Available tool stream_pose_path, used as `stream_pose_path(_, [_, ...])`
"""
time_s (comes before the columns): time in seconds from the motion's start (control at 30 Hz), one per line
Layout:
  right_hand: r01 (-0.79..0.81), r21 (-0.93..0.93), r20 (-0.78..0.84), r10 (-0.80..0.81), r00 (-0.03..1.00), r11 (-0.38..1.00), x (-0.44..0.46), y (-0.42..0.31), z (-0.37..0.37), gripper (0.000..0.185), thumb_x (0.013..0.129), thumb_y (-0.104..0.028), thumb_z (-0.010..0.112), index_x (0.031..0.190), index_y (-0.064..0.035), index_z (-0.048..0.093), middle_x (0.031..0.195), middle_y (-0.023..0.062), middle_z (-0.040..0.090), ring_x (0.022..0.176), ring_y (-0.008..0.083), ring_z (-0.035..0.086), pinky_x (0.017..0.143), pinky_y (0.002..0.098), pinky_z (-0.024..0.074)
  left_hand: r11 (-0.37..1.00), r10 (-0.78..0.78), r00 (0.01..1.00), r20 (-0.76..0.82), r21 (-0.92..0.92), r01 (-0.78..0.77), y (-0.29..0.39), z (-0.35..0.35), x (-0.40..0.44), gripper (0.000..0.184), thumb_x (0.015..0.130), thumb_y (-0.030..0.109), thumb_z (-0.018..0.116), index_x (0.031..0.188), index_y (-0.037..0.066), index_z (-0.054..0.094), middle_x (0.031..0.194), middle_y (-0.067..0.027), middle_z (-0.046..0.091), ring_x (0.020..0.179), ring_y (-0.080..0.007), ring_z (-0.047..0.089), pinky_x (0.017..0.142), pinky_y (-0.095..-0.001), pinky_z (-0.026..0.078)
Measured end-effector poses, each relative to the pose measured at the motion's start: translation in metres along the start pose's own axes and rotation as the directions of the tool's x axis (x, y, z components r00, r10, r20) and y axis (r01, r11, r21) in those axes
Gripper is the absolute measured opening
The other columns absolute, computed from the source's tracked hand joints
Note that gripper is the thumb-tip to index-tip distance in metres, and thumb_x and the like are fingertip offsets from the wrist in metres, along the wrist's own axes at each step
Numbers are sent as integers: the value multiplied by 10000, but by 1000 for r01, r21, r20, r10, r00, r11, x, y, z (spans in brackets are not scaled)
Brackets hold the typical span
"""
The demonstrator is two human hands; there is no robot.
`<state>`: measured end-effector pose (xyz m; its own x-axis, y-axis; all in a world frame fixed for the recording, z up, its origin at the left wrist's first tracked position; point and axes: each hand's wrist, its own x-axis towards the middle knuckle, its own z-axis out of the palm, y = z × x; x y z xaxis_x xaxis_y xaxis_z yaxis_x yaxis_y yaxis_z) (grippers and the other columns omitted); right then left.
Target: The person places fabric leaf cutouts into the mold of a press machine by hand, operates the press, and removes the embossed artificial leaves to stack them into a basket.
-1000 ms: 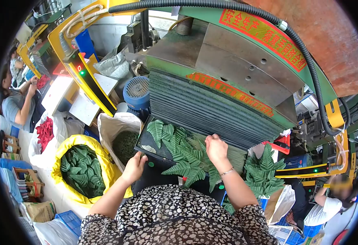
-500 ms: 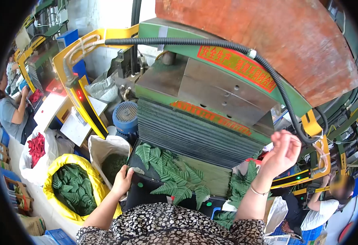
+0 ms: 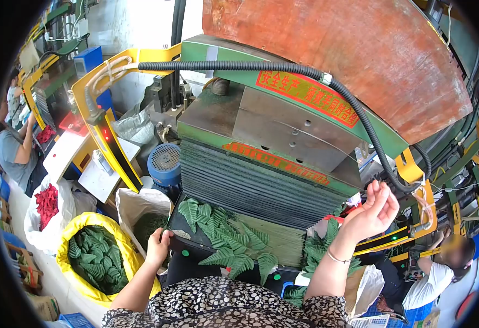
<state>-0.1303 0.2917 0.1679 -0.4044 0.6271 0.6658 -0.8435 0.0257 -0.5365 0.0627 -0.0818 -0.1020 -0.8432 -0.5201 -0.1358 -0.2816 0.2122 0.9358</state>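
Observation:
My left hand is closed at the left edge of the black tray; a thin green strip shows just above its fingertips, but what it grips is unclear. Green fern-like leaves lie overlapping on the tray, in front of the ribbed dark press block. Raised to the right of the press, my right hand has its fingers curled together. Small dark strands show at its fingertips, too small to name. Pale green material lies on the tray's right part.
A yellow-rimmed bag of leaves and a white sack stand at left. Yellow sensor arms flank the press. More leaves lie right of the tray. Seated people are at both sides.
My right hand has left the leaves and risen to the right, beside the press. The thin green strip now shows at my left hand. The camera view has shifted.

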Motion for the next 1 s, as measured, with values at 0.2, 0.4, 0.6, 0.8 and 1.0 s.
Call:
stream_pose_path(0.2, [625, 9, 853, -332, 403, 781, -39, -57, -2, 121, 811, 12, 731, 862, -3, 622, 957, 118, 694, 818, 239, 691, 703, 302, 572, 998, -31, 976, -215, -64, 18, -27, -8, 9, 249, 993, 193, 532, 834, 15, 604, 613, 7, 463, 578, -91, 421, 544, -272, 356])
stream_pose_path(0.4, [688, -197, 731, -363, 578, 699, -23, 60, 89, 198, 712, -1, 799, 868, -29, 680, 943, 101, 695, 829, 237, 668, 676, 338, 545, 990, -116, 952, -284, -105, 90, -57, -8, 55, 246, 994, 212, 545, 876, 21, 644, 619, 26, 469, 596, -70, 413, 556, -253, 334])
stream_pose_path(0.6, [686, -108, 693, -440, 571, 720, -28, 52, 86, 181, 704, 21, 797, 832, -21, 676, 897, 104, 700, 765, 233, 675, 654, 322, 551, 991, -128, 976, -174, -44, 122, -72, 1, 89, 250, 965, 230, 593, 983, 19, 726, 700, -23, 590, 649, -99, 489, 632, -282, 414])
stream_pose_path(0.8, [705, -35, 715, -475, 513, 708, -24, 58, 85, 222, 722, 65, 786, 907, -4, 683, 815, 111, 706, 747, 226, 704, 673, 299, 567, 957, -267, 963, -36, -130, 260, -78, 3, 91, 264, 954, 248, 617, 1017, 23, 741, 732, -20, 632, 667, -103, 517, 650, -284, 436])
stream_pose_path(1.0, [705, -80, 713, -454, 534, 704, -25, 61, 88, 200, 727, 65, 780, 877, -9, 671, 836, 110, 702, 748, 225, 700, 674, 295, 563, 901, -350, 934, 63, -249, 355, -74, 1, 92, 254, 958, 247, 618, 1029, 35, 739, 704, 13, 592, 644, -84, 489, 613, -264, 407])
